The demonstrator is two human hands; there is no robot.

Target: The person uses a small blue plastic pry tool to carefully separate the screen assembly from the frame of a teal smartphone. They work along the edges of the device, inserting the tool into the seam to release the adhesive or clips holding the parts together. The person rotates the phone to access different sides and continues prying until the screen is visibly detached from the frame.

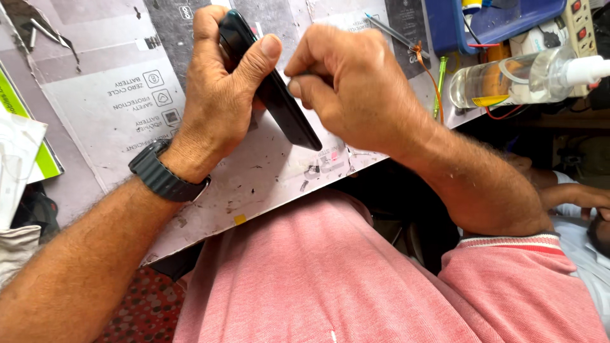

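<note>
Above the grey printed mat (114,108), the dark phone (279,105) is held edge-up. Its long axis runs diagonally, from far-left down toward the person's right. Left hand (222,95) is wrapped round the upper end, thumb pressing its face. Right hand (356,89) is closed in a pinch at the phone's right edge, touching; whatever thin tool it pinches is mostly hidden.

This looks like a small repair workshop. The work table (267,184) is covered with a worn, dirty printed sheet (121,108) full of marks and scraps. At its far right corner sit a clear plastic bottle (508,79) of liquid, a blue tray (502,22), loose red and orange wires (432,76), a thin tool (389,30) and a power strip (579,28) with red switches.
</note>
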